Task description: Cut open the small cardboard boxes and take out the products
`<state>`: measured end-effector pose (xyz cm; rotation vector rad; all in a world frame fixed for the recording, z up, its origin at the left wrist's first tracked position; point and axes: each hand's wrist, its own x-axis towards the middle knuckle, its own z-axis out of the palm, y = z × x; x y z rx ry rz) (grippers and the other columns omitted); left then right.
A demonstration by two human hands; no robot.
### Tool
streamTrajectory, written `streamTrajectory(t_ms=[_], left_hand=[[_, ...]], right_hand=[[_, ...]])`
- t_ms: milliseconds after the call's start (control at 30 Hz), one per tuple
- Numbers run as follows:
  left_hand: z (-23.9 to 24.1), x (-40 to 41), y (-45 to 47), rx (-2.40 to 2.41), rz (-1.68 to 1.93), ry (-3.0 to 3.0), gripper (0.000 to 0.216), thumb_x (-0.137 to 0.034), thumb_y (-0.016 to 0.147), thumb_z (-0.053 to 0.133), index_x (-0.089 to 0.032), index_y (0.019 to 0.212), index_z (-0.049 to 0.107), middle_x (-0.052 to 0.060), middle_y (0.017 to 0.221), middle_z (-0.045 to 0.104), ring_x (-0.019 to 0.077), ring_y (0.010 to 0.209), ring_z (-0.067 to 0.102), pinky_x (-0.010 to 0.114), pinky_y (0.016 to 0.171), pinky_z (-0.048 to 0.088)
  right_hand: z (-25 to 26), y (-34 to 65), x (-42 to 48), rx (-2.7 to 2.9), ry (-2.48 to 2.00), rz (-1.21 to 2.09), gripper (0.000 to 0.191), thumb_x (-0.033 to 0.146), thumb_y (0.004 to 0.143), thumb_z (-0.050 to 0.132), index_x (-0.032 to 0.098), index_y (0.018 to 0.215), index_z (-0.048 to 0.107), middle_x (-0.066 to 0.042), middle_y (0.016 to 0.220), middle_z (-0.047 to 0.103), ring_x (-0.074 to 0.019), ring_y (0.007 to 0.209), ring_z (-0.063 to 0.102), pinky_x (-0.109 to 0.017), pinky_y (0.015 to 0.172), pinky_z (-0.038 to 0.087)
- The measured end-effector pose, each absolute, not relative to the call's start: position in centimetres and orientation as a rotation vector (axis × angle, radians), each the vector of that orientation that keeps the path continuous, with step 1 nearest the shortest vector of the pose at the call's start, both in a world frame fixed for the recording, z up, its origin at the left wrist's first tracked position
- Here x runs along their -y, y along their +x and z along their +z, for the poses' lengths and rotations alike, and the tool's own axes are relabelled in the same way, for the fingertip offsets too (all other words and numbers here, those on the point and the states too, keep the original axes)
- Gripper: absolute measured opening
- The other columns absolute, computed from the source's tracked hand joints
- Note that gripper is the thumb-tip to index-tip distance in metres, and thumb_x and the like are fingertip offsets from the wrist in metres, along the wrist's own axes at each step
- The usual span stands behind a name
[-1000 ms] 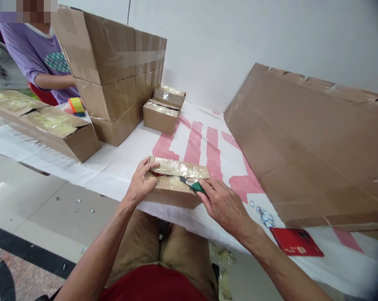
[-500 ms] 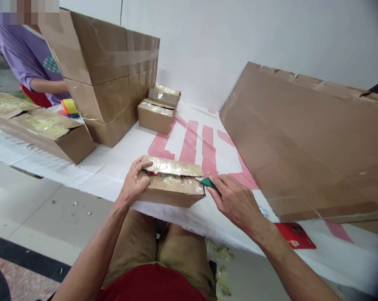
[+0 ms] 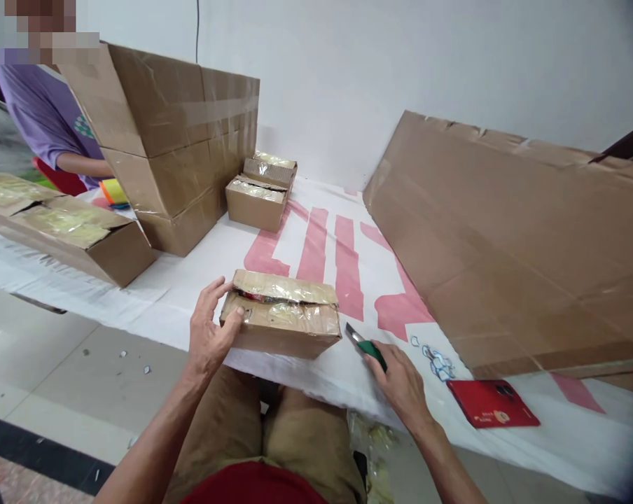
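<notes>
A small cardboard box (image 3: 290, 339) lies in front of me. Its taped top is split by a long slit, and something red and colourful shows inside at the slit's left end. My left hand (image 3: 211, 325) is at the box's left end, fingers stretched out and apart, the thumb resting on the top near the corner. To the right of the box, my right hand (image 3: 398, 381) is closed around a green utility knife (image 3: 372, 352). The knife's blade is out, points up and left, and is apart from the box's right end.
Stacked taped cartons (image 3: 183, 140) stand at the left, with smaller boxes (image 3: 256, 206) beside them. More boxes (image 3: 80, 227) line the left edge near a co-worker (image 3: 64, 126). A large cardboard sheet (image 3: 505, 252) leans at the right. A red phone (image 3: 495, 404) lies on the white cloth (image 3: 316, 378).
The knife has come away from the box's right end, moving right and down, and its blade now shows. My left fingers have loosened and spread off the box top.
</notes>
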<state>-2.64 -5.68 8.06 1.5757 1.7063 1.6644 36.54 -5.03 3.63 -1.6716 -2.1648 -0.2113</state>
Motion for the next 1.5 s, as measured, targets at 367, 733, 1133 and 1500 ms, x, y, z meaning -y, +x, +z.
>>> streamTrajectory(t_ms=[367, 733, 1133, 1500], left_hand=[[7.3, 7.6, -1.8, -1.721, 1.728, 1.782, 0.03, -0.027, 0.093, 0.064, -0.019, 0.122, 0.067, 0.014, 0.135, 0.064, 0.0281, 0.13, 0.062, 0.046, 0.109, 0.052], [6.7, 7.5, -1.6, -1.632, 1.782, 1.726, 0.013, -0.021, 0.091, 0.063, -0.021, 0.104, 0.067, 0.011, 0.134, 0.059, 0.0257, 0.129, 0.059, 0.043, 0.107, 0.052], [6.9, 6.4, -1.7, -1.618, 1.843, 1.667, 0.021, -0.021, 0.093, 0.064, -0.02, 0.113, 0.065, 0.011, 0.125, 0.063, 0.0229, 0.122, 0.062, 0.041, 0.106, 0.052], [5.5, 6.6, -3.0, -1.531, 1.682, 1.654, 0.049, -0.039, 0.092, 0.072, -0.024, 0.136, 0.058, 0.014, 0.146, 0.056, 0.0299, 0.139, 0.053, 0.049, 0.113, 0.048]], right_hand=[[14.2, 28.6, 1.2, 2.194, -1.115, -0.026, 0.025, 0.032, 0.102, 0.055, 0.024, 0.117, 0.074, -0.01, 0.116, 0.074, -0.027, 0.11, 0.068, -0.045, 0.096, 0.054], [16.8, 19.8, -3.0, 2.627, -0.85, -0.773, 0.024, 0.014, 0.1, 0.055, 0.017, 0.081, 0.069, -0.006, 0.078, 0.07, -0.0212, 0.072, 0.052, -0.038, 0.074, 0.03], [17.5, 18.9, -4.5, 2.429, -1.127, -0.719, 0.019, 0.015, 0.099, 0.054, 0.017, 0.107, 0.071, -0.007, 0.081, 0.071, -0.0215, 0.069, 0.058, -0.035, 0.064, 0.034], [17.0, 22.2, 0.1, 2.787, -1.052, -0.026, 0.027, 0.034, 0.097, 0.067, 0.016, 0.116, 0.07, -0.013, 0.113, 0.076, -0.031, 0.106, 0.064, -0.047, 0.093, 0.046]])
